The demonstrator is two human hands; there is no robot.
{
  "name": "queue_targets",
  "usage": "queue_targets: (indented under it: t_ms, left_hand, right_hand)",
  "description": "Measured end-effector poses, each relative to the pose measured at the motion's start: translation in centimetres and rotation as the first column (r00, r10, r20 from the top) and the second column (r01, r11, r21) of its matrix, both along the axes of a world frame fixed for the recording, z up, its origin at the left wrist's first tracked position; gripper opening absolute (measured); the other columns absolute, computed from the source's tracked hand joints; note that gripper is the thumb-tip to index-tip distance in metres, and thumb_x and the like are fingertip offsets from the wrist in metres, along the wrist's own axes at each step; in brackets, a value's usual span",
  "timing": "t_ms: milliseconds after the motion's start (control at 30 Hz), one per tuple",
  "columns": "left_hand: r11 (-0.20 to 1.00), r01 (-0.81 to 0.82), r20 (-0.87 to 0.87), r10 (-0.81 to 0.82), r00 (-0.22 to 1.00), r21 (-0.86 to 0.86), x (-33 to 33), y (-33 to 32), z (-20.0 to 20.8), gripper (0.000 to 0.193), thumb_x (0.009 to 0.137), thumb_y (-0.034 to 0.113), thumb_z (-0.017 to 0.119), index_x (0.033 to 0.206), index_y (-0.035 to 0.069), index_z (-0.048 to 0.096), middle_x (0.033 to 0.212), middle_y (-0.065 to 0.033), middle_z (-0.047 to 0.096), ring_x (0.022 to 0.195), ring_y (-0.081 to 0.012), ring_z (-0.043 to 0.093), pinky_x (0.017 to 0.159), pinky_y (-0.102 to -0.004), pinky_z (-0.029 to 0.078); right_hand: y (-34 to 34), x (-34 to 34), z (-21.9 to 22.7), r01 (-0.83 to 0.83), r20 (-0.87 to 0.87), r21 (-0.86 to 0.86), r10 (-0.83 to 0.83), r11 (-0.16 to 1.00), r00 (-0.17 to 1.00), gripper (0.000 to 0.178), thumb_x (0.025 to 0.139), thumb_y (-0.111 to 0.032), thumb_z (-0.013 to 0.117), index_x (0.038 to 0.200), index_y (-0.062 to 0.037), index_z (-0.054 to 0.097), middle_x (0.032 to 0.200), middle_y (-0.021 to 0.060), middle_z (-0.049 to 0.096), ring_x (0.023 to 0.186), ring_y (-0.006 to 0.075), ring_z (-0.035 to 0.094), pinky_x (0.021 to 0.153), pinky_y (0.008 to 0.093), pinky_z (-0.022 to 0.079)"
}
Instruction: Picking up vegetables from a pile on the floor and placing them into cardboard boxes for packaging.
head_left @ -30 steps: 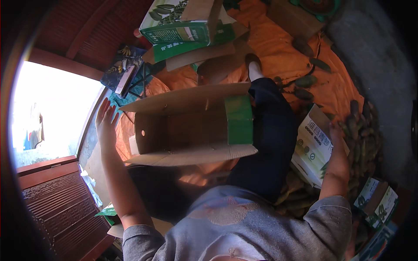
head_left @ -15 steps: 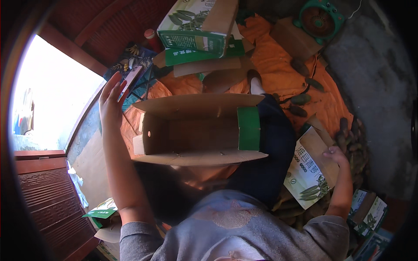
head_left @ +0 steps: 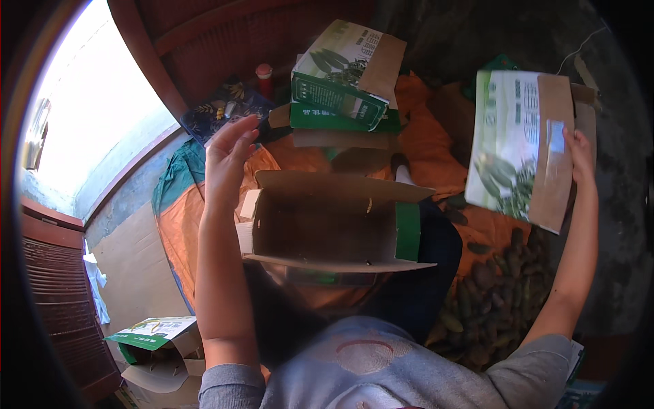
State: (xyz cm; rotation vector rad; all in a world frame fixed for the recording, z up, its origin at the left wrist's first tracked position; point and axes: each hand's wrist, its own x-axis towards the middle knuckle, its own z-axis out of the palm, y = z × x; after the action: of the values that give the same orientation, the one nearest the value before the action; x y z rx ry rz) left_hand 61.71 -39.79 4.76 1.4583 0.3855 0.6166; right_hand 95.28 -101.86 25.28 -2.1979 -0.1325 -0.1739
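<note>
My right hand (head_left: 579, 155) is closed on the edge of a white and green printed cardboard box (head_left: 507, 146) with a brown band, raised out to the right. My left hand (head_left: 230, 144) is lifted at the far left, with its fingers loosely apart and nothing visible in them. Between my legs stands an open cardboard box (head_left: 327, 183), its long flaps spread and its hollow facing up. A green end flap (head_left: 408, 232) sticks up on its right. No contents show inside it.
A heap of long greenish-brown produce (head_left: 487, 290) lies at my right. Another printed box (head_left: 340, 68) stands at the far side on orange sheeting (head_left: 436, 150), near a red-capped bottle (head_left: 263, 78). An open carton (head_left: 160, 347) sits at the lower left.
My right hand has swung the printed box up and away from beside the produce heap. My left hand has shifted right, its fingers more bent. The view has turned a little.
</note>
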Motion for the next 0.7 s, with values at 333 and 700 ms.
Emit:
queue_targets:
  t_ms: [333, 700]
  left_hand:
    - [0.983, 0.012, -0.063, -0.001, 0.998, 0.184, 0.5, -0.3, -0.2, 0.028, 0.1, 0.013, 0.06, 0.125, 0.003, 0.067, 0.112, -0.0033, 0.07, 0.105, -0.009, 0.062, 0.09, -0.0242, 0.048]
    - [0.958, -0.019, -0.008, 0.022, 1.0, 0.288, 1.3, -0.6, 1.2, 0.027, 0.098, 0.011, 0.059, 0.122, 0.004, 0.069, 0.117, -0.0094, 0.07, 0.109, -0.0164, 0.065, 0.095, -0.0338, 0.051]
  right_hand:
    - [26.4, 9.7, -1.0, 0.027, 0.105, 0.77, -0.169, 0.638, 0.98, 0.04, 0.091, -0.016, 0.074, 0.12, 0.0071, 0.061, 0.114, 0.0142, 0.067, 0.099, 0.025, 0.065, 0.088, 0.038, 0.052]
    - [40.4, 11.1, -5.5, 0.018, -0.211, 0.813, 0.267, 0.582, 0.94, 0.048, 0.095, -0.021, 0.067, 0.136, -0.0052, 0.047, 0.135, 0.0205, 0.052, 0.108, 0.0373, 0.062, 0.093, 0.0517, 0.056]
